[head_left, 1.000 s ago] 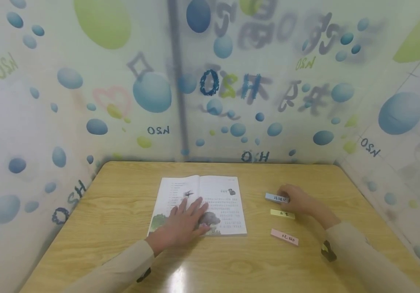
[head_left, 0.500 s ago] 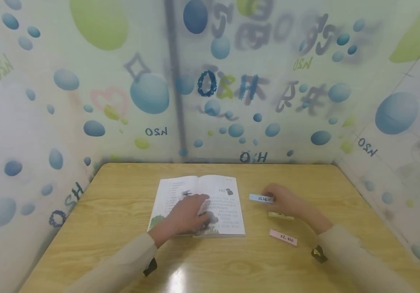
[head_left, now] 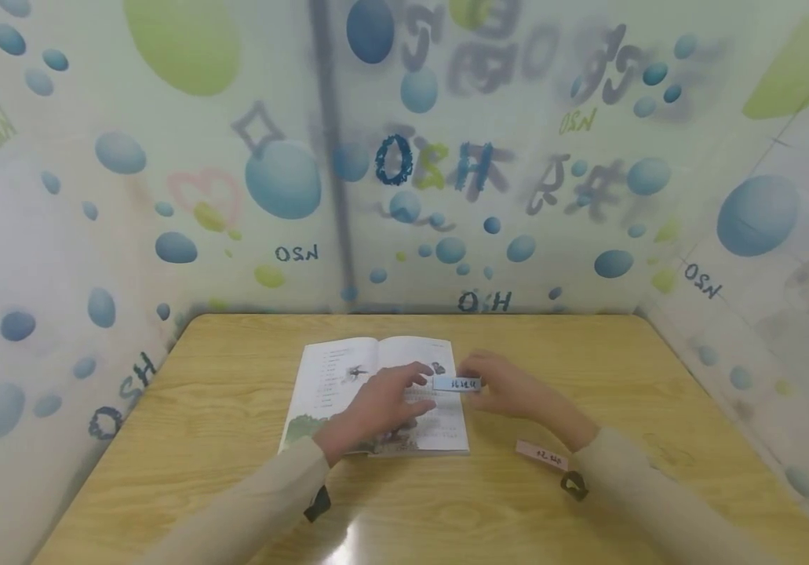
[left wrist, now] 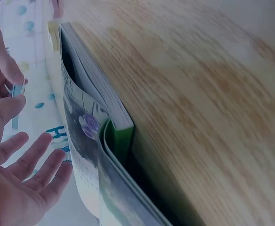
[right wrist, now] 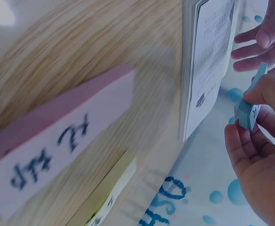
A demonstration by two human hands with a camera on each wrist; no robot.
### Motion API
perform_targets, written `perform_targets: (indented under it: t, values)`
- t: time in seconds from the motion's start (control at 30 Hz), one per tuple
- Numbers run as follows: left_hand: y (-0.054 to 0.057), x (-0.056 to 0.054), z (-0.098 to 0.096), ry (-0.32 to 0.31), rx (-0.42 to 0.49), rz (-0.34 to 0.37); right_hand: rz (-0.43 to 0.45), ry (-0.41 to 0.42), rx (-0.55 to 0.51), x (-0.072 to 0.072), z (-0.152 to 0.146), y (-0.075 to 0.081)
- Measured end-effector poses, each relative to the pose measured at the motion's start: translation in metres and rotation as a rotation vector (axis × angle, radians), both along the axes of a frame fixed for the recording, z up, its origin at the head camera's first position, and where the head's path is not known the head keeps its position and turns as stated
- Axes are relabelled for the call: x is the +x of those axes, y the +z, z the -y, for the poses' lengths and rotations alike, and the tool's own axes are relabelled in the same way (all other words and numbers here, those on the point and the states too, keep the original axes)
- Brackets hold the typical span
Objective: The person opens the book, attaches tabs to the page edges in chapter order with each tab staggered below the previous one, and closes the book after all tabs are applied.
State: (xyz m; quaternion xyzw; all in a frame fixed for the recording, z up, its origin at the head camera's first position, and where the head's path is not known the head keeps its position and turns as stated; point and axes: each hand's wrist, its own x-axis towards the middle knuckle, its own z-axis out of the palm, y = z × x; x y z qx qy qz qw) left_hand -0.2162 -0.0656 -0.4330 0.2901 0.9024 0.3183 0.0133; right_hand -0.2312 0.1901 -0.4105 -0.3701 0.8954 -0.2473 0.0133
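My right hand [head_left: 513, 386] pinches a narrow blue sticky-note pad [head_left: 455, 384] between thumb and fingers, raised over the right page of the open book [head_left: 339, 355]. Dark handwriting runs along the pad. My left hand [head_left: 381, 399] hovers above the book, its fingers spread and its thumb apart from them. Its fingertips are close to the pad's left end; whether they touch it I cannot tell. On the table to the right lies a pink sticky-note pad [head_left: 541, 454] with writing. A yellow one [right wrist: 107, 190] shows in the right wrist view; the right arm hides it in the head view.
The wooden table [head_left: 235, 502] has rounded far corners. A pale wall covering [head_left: 552, 94] with blue and green bubbles and H2O lettering surrounds it on three sides. Beige sleeves cover both arms.
My right hand has carried the blue pad leftward from the table to over the book. The left hand has lifted off the pages and moved right, towards the pad.
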Motion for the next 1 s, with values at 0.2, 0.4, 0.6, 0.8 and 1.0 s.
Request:
perform_targets:
  t: [0.2, 0.4, 0.6, 0.8, 1.0]
  values:
    - [-0.001, 0.002, -0.002, 0.012, 0.020, 0.020, 0.019, -0.008, 0.007, 0.001, 0.010, 0.001]
    - [-0.001, 0.004, -0.001, 0.047, 0.021, 0.051, 0.058, 0.000, 0.006, 0.003, 0.013, 0.000]
    - [-0.001, 0.006, 0.001, 0.044, 0.004, 0.025, 0.076, -0.010, 0.021, 0.007, 0.016, -0.001]
    - [-0.003, 0.007, 0.004, 0.018, 0.025, 0.045, 0.086, -0.022, 0.038, 0.011, 0.019, 0.001]
    - [-0.003, 0.008, 0.004, 0.006, 0.081, 0.122, 0.090, -0.023, 0.043, 0.013, 0.020, 0.002]
